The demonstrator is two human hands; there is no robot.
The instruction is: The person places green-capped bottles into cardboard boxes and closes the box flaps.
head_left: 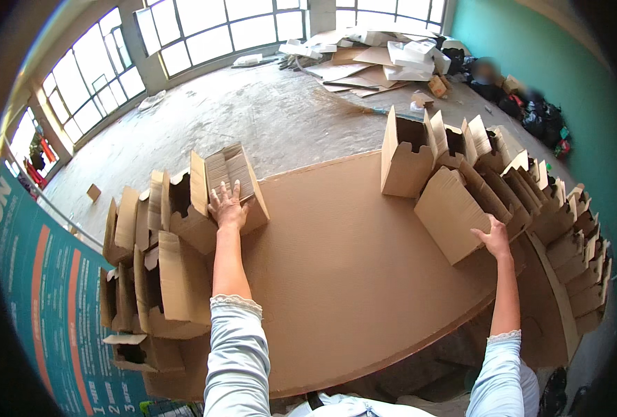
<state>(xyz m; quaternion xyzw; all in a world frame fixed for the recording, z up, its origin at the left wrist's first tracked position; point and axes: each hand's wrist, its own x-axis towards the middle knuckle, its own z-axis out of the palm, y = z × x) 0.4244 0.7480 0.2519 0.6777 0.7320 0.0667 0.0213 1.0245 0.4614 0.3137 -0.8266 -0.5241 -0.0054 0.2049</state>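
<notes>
My left hand (229, 207) lies with its fingers spread on the top of a brown cardboard box (254, 208), whose upper flaps are folded down. That box stands at the right end of a group of open-topped boxes on the table's left side. On the other side, my right hand (494, 238) grips the near upper corner of another cardboard box (447, 212), thumb on its broad face. This box leans at a tilt against a row of open boxes; the fingers behind its edge are partly hidden.
A brown cardboard sheet (336, 257) covers the table between the two groups. Several more open boxes (565, 250) line the right side. A teal banner (51, 299) stands at the left. Farther off, scrap cardboard and white foam (385, 59) lie heaped near black bags (541, 118).
</notes>
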